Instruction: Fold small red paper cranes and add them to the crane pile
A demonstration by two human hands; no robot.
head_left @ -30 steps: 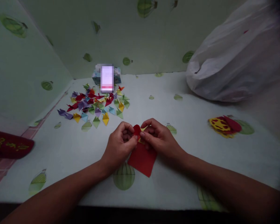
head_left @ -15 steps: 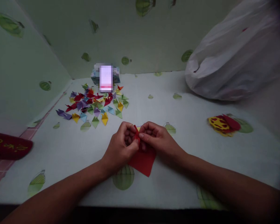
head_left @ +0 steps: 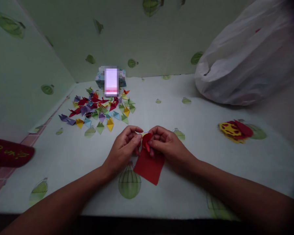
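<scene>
A small folded red paper (head_left: 146, 139) is held up between my two hands, near the middle of the table. My right hand (head_left: 163, 140) pinches its right side between thumb and curled fingers. My left hand (head_left: 127, 140) has thumb and index finger drawn together at the paper's left edge; the exact contact is hard to see. Directly below lies a flat red paper square (head_left: 150, 166), its upper part hidden by the hands and the folded piece. Something pale yellow shows just behind the folded paper, too small to name.
Folded paper pieces (head_left: 100, 109) in many colours are spread at the back left, before a phone (head_left: 111, 80) leaning on a box (head_left: 122, 78). A white plastic bag (head_left: 235, 71) bulges at the back right. Red and yellow cutouts (head_left: 235, 130) lie right; a dark red object (head_left: 12, 152) sits left.
The folded red paper has turned and now shows a wider, curved face toward me. My left hand has shifted slightly left, its fingers less tightly curled. The flat square has barely moved.
</scene>
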